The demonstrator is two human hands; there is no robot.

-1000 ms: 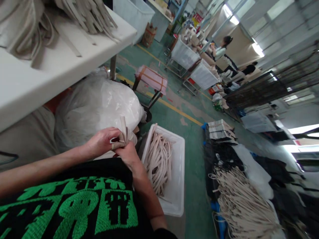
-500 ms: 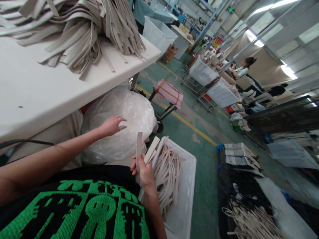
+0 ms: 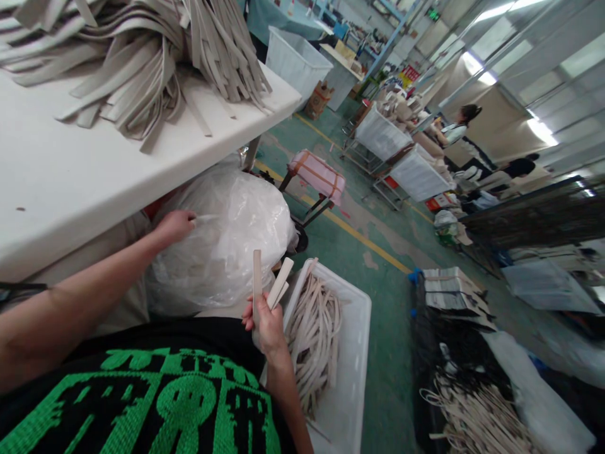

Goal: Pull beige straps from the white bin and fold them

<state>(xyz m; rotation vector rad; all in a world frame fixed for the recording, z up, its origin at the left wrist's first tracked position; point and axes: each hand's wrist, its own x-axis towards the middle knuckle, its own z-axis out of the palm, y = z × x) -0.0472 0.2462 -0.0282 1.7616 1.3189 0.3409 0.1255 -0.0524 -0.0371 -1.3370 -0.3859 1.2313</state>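
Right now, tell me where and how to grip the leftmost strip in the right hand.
Pinch the leftmost strip near its top end, probably best from the left or above: that end stands nearly upright out of the right hand, apart from the other strips, while the hand grips it lower down.

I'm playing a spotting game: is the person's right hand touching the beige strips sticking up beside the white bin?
Touching. The head view shows the right hand closed around the beige strips, their ends poking out above it.
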